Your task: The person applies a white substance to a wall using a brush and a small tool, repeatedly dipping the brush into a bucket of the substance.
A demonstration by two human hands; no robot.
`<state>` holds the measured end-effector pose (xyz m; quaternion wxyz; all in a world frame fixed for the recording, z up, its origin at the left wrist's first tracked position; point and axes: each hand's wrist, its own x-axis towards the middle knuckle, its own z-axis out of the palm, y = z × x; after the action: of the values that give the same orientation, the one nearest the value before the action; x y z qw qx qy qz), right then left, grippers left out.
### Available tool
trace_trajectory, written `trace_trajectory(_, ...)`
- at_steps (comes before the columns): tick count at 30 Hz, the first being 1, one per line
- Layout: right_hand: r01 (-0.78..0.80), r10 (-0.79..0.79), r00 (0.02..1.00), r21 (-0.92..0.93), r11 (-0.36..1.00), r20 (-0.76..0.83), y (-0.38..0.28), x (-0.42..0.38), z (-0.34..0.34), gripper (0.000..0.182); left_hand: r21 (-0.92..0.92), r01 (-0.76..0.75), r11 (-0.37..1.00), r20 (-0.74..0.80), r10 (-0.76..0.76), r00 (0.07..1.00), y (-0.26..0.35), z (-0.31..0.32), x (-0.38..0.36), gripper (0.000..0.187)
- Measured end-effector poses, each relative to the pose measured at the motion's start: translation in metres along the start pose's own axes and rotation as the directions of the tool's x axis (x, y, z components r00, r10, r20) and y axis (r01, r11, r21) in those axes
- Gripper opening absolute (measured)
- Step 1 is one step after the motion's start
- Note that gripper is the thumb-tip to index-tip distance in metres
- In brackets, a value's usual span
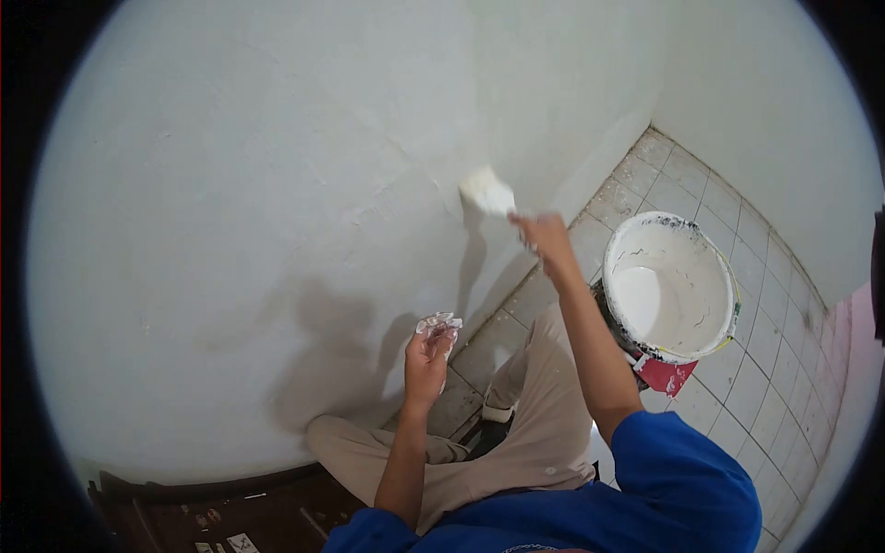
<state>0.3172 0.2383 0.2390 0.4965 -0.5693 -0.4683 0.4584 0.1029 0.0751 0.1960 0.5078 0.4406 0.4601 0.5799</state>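
My right hand (544, 238) grips the handle of a paintbrush (487, 193) whose white bristles press against the pale wall (277, 184). My left hand (429, 355) is raised near the lower wall, its paint-smeared fingers curled around a small whitish scrap that I cannot identify. A large bucket of white paint (671, 286) stands on the tiled floor just right of my right forearm.
I sit on the floor with my legs in beige trousers (525, 424) folded beside the wall. Light floor tiles (737, 221) run to a corner at the right. A dark wooden piece (230, 511) lies at the bottom left.
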Motion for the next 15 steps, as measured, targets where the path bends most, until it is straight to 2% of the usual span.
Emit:
trace_trajectory(2, -0.099, 0.099, 0.995, -0.081, 0.992, -0.001, 0.045, 0.009, -0.002, 0.031, 0.004, -0.021, 1.000, -0.003, 0.021, 1.000, 0.001, -0.003, 0.003, 0.023)
trace_trajectory(4, -0.171, 0.172, 0.985, -0.182, 0.968, -0.014, 0.054, 0.007, -0.002, 0.030, 0.030, -0.024, 0.999, -0.004, 0.024, 1.000, 0.001, -0.013, 0.002, 0.023)
trace_trajectory(5, -0.092, 0.093, 0.996, -0.158, 0.983, -0.001, 0.056, 0.014, -0.003, 0.030, 0.038, -0.024, 0.999, -0.014, 0.025, 1.000, 0.001, -0.016, 0.001, 0.023)
trace_trajectory(7, 0.063, -0.061, 0.998, -0.111, 0.992, 0.018, 0.000, 0.015, -0.005, 0.031, 0.053, -0.017, 0.998, -0.034, 0.018, 0.999, 0.004, -0.017, 0.000, 0.023)
trace_trajectory(9, 0.148, -0.149, 0.988, 0.049, 0.988, 0.027, -0.061, 0.005, -0.013, 0.032, 0.065, -0.014, 0.998, -0.027, 0.016, 1.000, -0.001, -0.021, -0.001, 0.023)
trace_trajectory(11, 0.176, -0.190, 0.982, 0.342, 0.923, 0.008, -0.116, -0.019, -0.016, 0.033, 0.043, -0.012, 0.999, -0.020, 0.012, 1.000, -0.004, -0.016, 0.000, 0.023)
trace_trajectory(14, 0.233, -0.230, 0.972, 0.257, 0.938, -0.044, -0.126, -0.028, -0.009, 0.033, -0.008, -0.013, 1.000, -0.008, 0.013, 1.000, -0.004, -0.008, -0.002, 0.023)
trace_trajectory(15, 0.210, -0.208, 0.978, 0.166, 0.963, -0.034, -0.100, -0.020, -0.001, 0.031, -0.013, -0.024, 1.000, 0.001, 0.024, 1.000, -0.006, -0.007, -0.004, 0.023)
